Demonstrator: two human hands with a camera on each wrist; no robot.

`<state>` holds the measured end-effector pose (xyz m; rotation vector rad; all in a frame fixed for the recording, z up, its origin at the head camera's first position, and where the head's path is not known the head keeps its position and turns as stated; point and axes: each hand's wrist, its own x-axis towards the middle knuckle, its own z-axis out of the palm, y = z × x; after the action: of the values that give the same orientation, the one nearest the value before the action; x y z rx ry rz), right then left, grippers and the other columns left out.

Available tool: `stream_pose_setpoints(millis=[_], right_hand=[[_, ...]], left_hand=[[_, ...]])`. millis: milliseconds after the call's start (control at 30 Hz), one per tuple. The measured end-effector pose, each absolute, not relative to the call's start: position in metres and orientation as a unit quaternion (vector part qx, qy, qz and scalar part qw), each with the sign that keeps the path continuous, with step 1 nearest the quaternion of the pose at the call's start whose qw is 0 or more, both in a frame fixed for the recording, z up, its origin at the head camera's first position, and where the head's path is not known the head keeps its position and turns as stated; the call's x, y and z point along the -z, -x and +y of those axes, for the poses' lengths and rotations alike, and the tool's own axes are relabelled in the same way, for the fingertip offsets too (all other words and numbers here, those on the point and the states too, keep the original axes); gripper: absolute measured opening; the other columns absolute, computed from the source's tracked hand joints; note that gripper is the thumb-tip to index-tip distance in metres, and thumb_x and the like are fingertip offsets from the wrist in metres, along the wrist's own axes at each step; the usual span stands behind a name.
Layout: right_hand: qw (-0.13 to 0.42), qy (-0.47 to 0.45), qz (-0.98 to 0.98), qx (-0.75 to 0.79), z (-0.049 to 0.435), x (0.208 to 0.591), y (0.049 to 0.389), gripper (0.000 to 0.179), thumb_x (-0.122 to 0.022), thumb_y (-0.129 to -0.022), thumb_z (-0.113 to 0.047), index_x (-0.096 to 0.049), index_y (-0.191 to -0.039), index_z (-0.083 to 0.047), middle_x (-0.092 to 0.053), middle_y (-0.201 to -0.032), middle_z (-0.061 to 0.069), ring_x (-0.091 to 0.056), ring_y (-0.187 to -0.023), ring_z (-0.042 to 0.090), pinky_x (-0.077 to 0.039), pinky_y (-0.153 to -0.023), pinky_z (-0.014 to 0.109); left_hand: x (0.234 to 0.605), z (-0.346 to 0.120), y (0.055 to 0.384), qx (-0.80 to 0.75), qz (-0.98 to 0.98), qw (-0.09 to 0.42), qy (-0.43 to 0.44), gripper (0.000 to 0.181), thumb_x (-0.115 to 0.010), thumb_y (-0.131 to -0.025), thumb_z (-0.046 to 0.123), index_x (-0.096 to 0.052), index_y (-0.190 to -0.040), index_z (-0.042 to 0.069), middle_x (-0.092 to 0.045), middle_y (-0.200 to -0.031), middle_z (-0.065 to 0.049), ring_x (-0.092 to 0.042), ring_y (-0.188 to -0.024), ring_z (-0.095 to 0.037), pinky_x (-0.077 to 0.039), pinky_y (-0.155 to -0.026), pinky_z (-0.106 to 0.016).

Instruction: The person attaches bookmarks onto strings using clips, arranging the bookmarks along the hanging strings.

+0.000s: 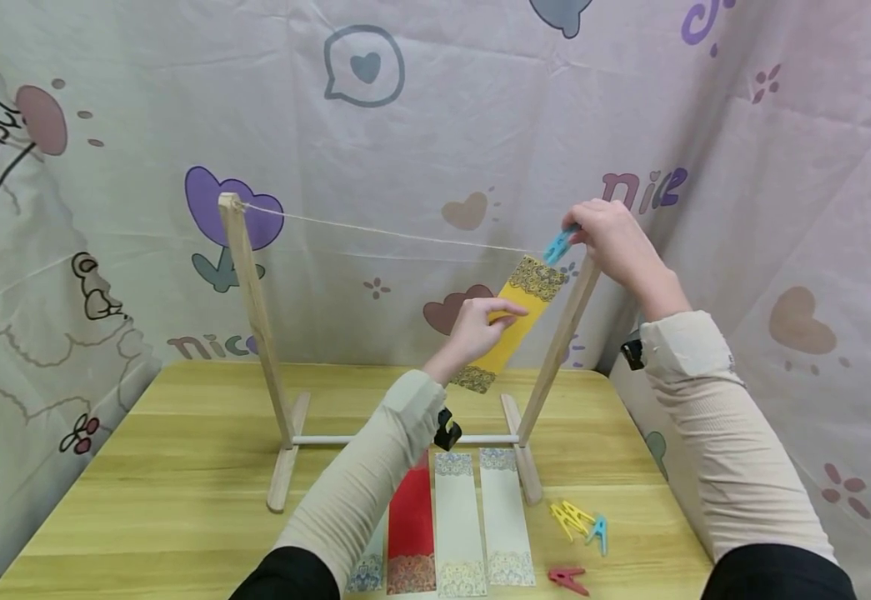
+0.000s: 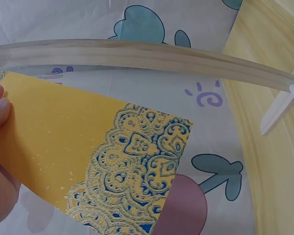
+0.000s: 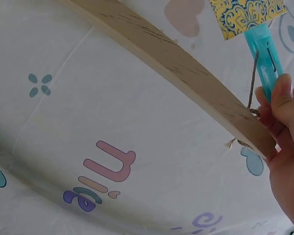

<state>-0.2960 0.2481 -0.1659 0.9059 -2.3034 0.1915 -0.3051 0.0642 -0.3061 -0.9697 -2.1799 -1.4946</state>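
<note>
A yellow paper strip [image 1: 508,340] with lace-patterned ends hangs tilted near the right end of a thin string [image 1: 390,233]. My left hand [image 1: 476,329] pinches the strip partway along its length; a fingertip shows on its face in the left wrist view. With thumb and fingers, my right hand [image 1: 618,242] grips a light blue clothespin [image 3: 264,58]. The clothespin's far end meets the strip's patterned top end [image 3: 242,18], by the string. Whether its tips are fully closed on the paper is hard to tell.
Two wooden posts, left [image 1: 258,308] and right [image 1: 564,350], hold the string above a white rod [image 1: 480,439]. On the table [image 1: 142,467] lie a red strip [image 1: 411,529], pale strips [image 1: 459,525], yellow clothespins [image 1: 570,518], a blue clothespin [image 1: 598,533] and a red clothespin [image 1: 568,580].
</note>
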Motion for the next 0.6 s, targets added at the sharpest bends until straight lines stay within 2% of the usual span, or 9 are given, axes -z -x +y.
stream_pose_setpoints(millis=[200, 367, 600], right_hand=[[0.312, -0.342, -0.885, -0.055, 0.249, 0.1668, 0.2969, 0.014, -0.064, -0.075, 0.008, -0.057, -0.084, 0.001, -0.061, -0.082, 0.014, -0.05, -0.077, 0.027, -0.026, -0.064, 0.037], [0.307, -0.343, -0.887, -0.044, 0.2486, 0.1677, 0.2968, 0.014, -0.064, -0.076, 0.007, -0.057, -0.084, -0.001, -0.061, -0.083, 0.013, -0.051, -0.078, 0.026, -0.026, -0.066, 0.038], [0.316, -0.346, -0.883, -0.034, 0.2469, 0.1676, 0.2978, 0.013, -0.066, -0.075, 0.004, -0.058, -0.083, -0.002, -0.06, -0.08, 0.011, -0.049, -0.076, 0.025, -0.024, -0.067, 0.039]], left_hand=[[0.3069, 0.0668, 0.3049, 0.53, -0.766, 0.155, 0.329, 0.017, -0.06, -0.083, -0.001, -0.07, -0.095, 0.006, -0.066, -0.097, -0.004, -0.057, -0.072, -0.007, -0.034, -0.047, -0.016], [0.3044, 0.0689, 0.3023, 0.515, -0.774, 0.171, 0.327, 0.017, -0.06, -0.083, 0.0, -0.07, -0.095, 0.006, -0.066, -0.097, -0.005, -0.053, -0.063, -0.009, -0.032, -0.045, -0.017], [0.2997, 0.0719, 0.3022, 0.51, -0.774, 0.189, 0.324, 0.016, -0.061, -0.082, 0.0, -0.07, -0.093, 0.007, -0.067, -0.097, -0.005, -0.059, -0.075, -0.009, -0.036, -0.051, -0.015]])
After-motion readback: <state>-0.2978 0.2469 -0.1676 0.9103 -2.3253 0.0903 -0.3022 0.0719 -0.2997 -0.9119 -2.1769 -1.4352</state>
